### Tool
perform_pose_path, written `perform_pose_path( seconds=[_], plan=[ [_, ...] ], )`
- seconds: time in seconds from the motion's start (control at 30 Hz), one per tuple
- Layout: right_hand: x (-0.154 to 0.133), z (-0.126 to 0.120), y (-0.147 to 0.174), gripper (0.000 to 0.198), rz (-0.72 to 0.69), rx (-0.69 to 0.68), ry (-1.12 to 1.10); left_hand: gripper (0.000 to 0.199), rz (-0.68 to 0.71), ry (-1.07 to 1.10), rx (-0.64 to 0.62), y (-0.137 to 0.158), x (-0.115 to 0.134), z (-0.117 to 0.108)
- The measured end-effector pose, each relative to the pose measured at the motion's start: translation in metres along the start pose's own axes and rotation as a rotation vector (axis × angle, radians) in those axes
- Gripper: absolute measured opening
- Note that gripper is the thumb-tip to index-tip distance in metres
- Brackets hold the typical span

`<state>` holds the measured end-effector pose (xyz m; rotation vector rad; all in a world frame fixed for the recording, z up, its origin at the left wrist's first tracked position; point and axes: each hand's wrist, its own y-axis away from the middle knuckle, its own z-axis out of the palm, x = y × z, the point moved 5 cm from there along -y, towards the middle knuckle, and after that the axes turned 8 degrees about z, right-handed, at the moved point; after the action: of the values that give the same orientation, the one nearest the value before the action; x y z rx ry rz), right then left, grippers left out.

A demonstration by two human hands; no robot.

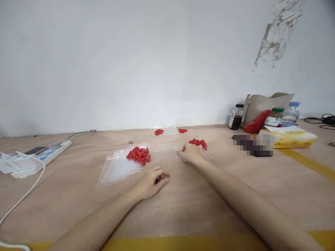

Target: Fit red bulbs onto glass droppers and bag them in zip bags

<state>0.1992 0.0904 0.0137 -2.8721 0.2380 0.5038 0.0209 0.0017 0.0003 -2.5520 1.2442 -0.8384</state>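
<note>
Brown tabletop below a white wall. Head view: thin clear tubes rowed side by side, likely for easy single reach. Right hand at their three o'clock, fingertips nearly together; can't tell if gripping. Left hand, seven o'clock, half-curled, nothing seen inside. Red teardrop bulbs heaped at nine.

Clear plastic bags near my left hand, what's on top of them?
A loose pile of red bulbs lies on the right part of the clear plastic bags. The plastic directly under the pile is covered, so I can't see it.
</note>
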Motion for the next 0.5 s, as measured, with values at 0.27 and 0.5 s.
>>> perform_pose_path(
  seconds=[0.27, 0.5],
  plan=[
    [-0.013, 0.017, -0.006, 0.032, 0.003, -0.112, 0.109, 0.014, 0.011, -0.130, 0.082, -0.001, -0.005, -0.008],
    [-0.021, 0.011, 0.000, 0.030, -0.074, -0.115, 0.148, 0.011, -0.141, -0.706, 0.296, -0.001, -0.047, -0.048]
  ],
)
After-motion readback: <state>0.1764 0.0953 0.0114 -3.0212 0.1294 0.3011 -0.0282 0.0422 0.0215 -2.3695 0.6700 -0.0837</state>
